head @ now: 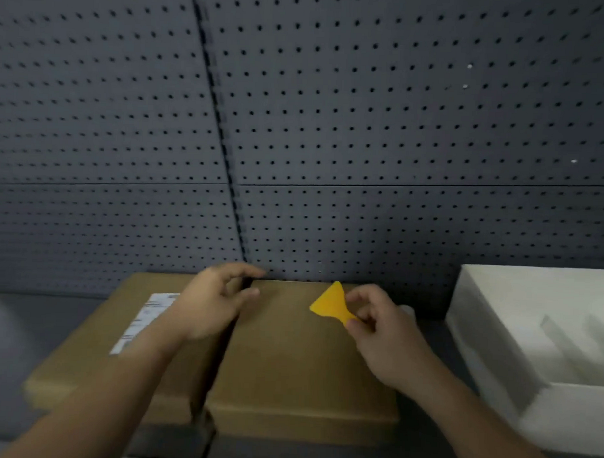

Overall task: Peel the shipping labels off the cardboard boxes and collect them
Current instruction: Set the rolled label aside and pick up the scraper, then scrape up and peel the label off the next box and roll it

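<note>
Cardboard: two boxes side by side on the worktop, left box (94, 341) and right box (299, 359), against a pegboard (332, 110) at 12 o'clock; white label (143, 321) on the left box top, partly under the left forearm; left hand (212, 301) over the seam, grip loosely open, holding nothing; right hand (379, 329) above the right box, grip pinched on a yellow scraper (330, 303), blade toward 10 o'clock; white tray (495, 338) at 3 o'clock.
</note>
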A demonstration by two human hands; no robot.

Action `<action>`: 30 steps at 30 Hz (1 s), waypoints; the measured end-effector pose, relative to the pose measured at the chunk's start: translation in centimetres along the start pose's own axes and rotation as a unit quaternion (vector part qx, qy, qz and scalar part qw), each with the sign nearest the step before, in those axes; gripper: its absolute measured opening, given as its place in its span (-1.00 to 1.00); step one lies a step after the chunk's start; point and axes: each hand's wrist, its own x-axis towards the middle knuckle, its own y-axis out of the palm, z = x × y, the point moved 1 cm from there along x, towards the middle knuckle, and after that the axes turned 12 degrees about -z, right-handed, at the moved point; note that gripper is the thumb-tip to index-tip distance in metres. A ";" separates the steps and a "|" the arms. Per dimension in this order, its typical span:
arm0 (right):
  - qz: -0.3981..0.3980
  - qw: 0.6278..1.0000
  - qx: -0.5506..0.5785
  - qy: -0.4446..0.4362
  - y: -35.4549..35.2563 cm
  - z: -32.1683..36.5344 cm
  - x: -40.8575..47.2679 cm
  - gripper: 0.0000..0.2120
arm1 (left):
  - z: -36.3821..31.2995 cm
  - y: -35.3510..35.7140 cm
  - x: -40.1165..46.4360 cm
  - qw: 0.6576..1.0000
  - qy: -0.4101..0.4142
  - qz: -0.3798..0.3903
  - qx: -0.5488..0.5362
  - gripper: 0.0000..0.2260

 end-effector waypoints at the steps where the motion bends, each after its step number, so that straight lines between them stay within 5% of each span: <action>1: 0.014 1.000 0.007 -0.004 1.5 1.2 -0.1 -0.81 | 1.6 -1.2 -0.5 1.000 -0.013 -0.015 0.003 -0.80; 10: 0.132 0.991 -0.002 -0.013 14.2 9.4 -1.7 -0.81 | 14.3 -7.0 -2.4 0.996 -0.084 0.023 -0.027 -0.81; 20: 0.086 0.995 -0.058 0.010 19.0 11.3 -1.6 -0.84 | 18.4 -6.7 -1.7 0.991 0.077 0.110 0.025 -0.70; 30: 0.077 0.992 -0.090 0.032 19.3 11.4 -1.7 -0.77 | 18.0 -5.8 -1.9 0.980 0.171 0.062 0.079 -0.82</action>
